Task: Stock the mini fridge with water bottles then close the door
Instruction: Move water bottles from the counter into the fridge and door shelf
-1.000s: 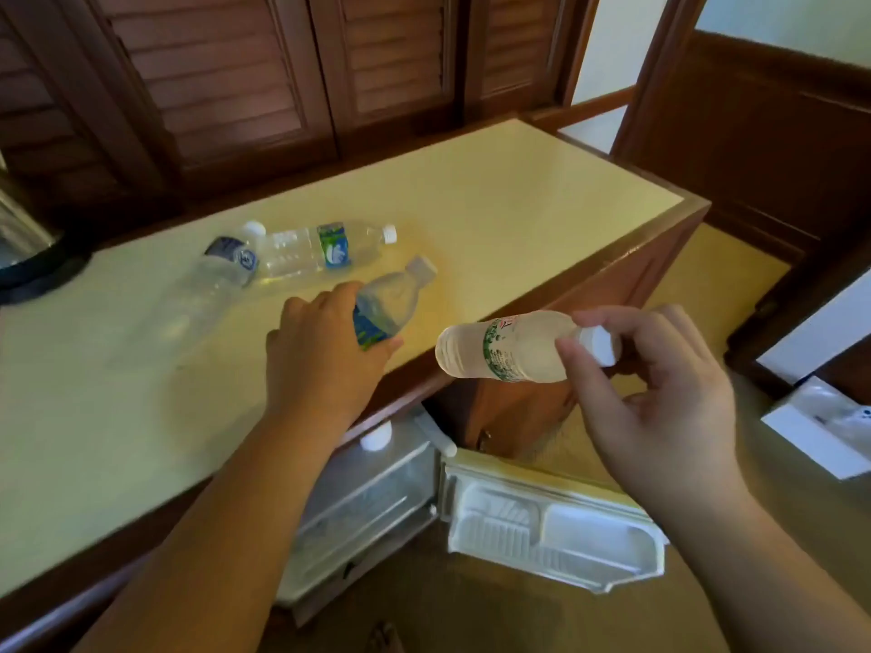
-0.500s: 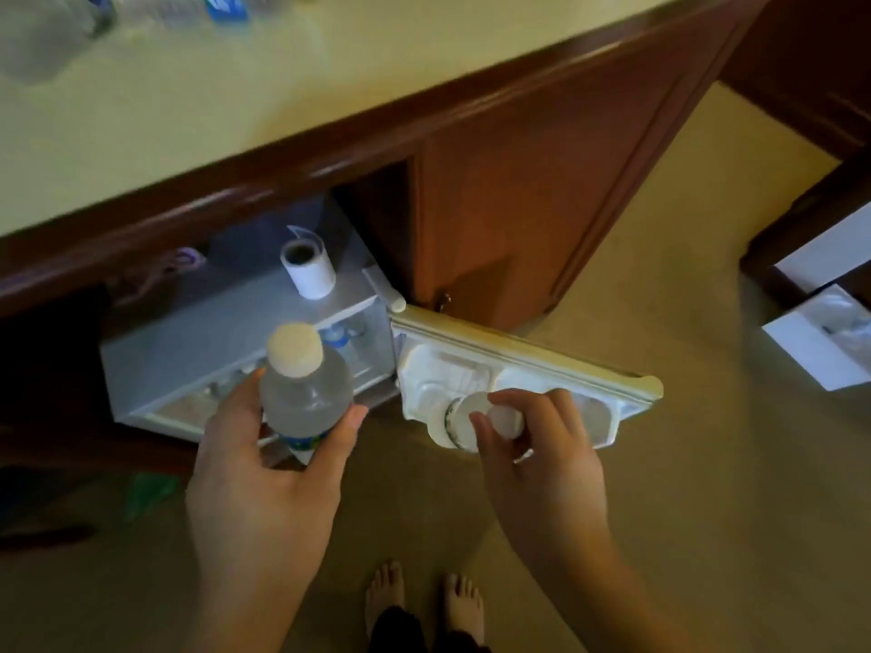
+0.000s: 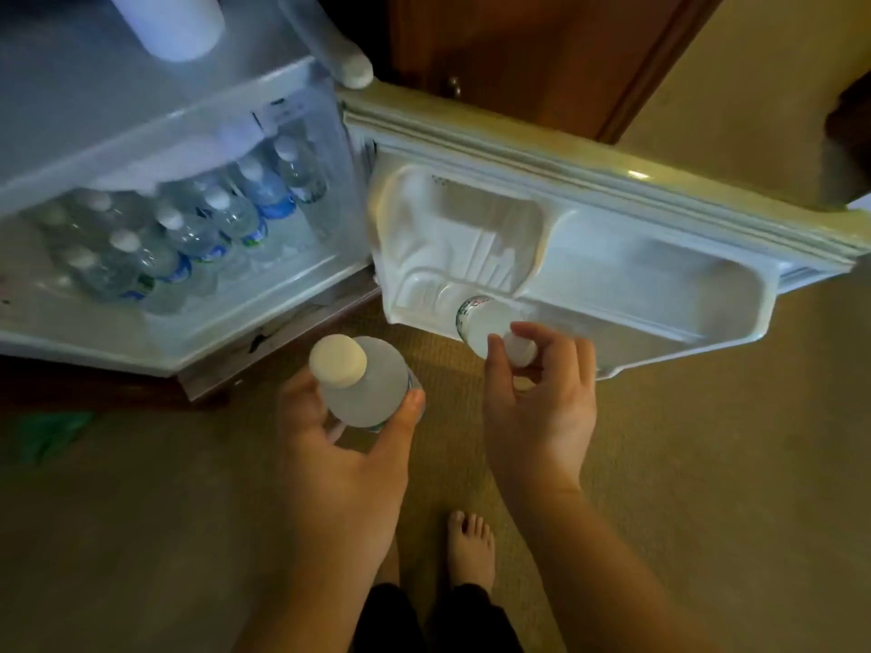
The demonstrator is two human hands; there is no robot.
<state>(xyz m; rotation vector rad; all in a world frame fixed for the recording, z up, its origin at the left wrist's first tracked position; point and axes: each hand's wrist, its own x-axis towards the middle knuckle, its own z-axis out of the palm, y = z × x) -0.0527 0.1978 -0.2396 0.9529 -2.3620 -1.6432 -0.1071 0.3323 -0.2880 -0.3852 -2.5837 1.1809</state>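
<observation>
The white mini fridge [image 3: 141, 148] stands open below me, its door [image 3: 612, 190] swung out to the right. Several water bottles [image 3: 207, 228] with white caps stand inside on the lower shelf. My left hand [image 3: 339, 445] grips an upright water bottle [image 3: 363, 384] in front of the fridge, cap toward me. My right hand [image 3: 542, 407] pinches the capped neck of a second water bottle [image 3: 480, 322], whose lower end sits in the door's bottom shelf [image 3: 660, 294].
A white cylinder [image 3: 169, 21] stands on top of the fridge. Dark wooden cabinet panels [image 3: 542, 49] rise behind the door. The floor is tan carpet [image 3: 707, 464]; my bare foot [image 3: 471, 549] is below the hands. Something green [image 3: 47, 435] lies at the left.
My view dropped from the countertop to the open fridge and moved closer. Both hands carried their bottles down; the right one has lowered its bottle into the door shelf.
</observation>
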